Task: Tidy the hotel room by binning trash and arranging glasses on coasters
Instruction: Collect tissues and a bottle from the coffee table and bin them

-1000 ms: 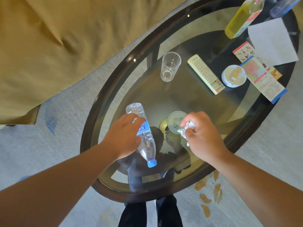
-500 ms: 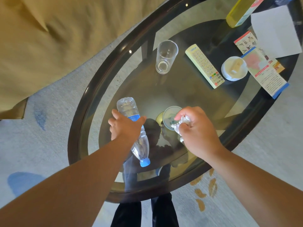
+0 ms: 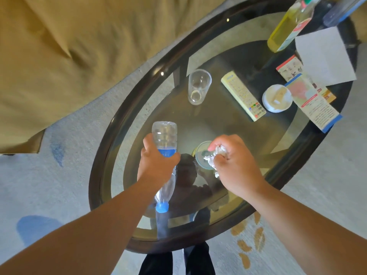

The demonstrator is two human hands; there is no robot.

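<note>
Head view: left grip [image 3: 156,165] curls round the bottle [image 3: 164,133], right grip [image 3: 236,165] squeezes the paper ball [image 3: 212,158], so hold both tight until the bin.

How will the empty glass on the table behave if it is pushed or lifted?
Likely stiff and fragile: the glass looks clear and hard. It is tall and narrows toward its base, so a push near the rim may tip it. On the smooth glass table it could also slide.
</note>
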